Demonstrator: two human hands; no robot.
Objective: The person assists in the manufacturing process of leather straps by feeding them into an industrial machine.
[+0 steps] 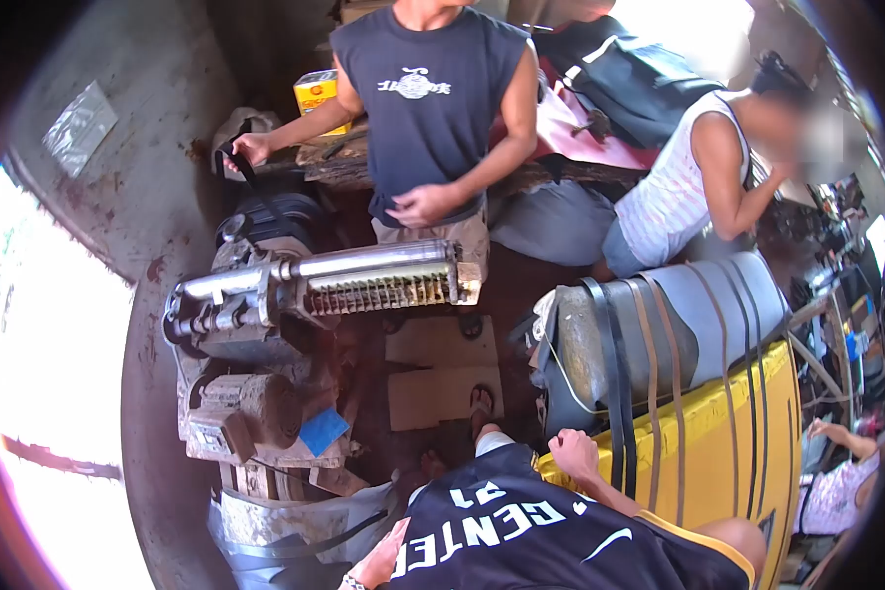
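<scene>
The straps (622, 393), which hang over the yellow bench (708, 442) near the curled, seemingly empty right hand (574, 455), look light and bendable, best pinched at their hanging parts, while the left hand (376, 562) is at the jersey (521, 526), fingers extended.

From the wearer's head, one wide, round-edged view is facing forward and down, catching the jersey (501, 516) up close and the machine (256, 305) farther off.
</scene>
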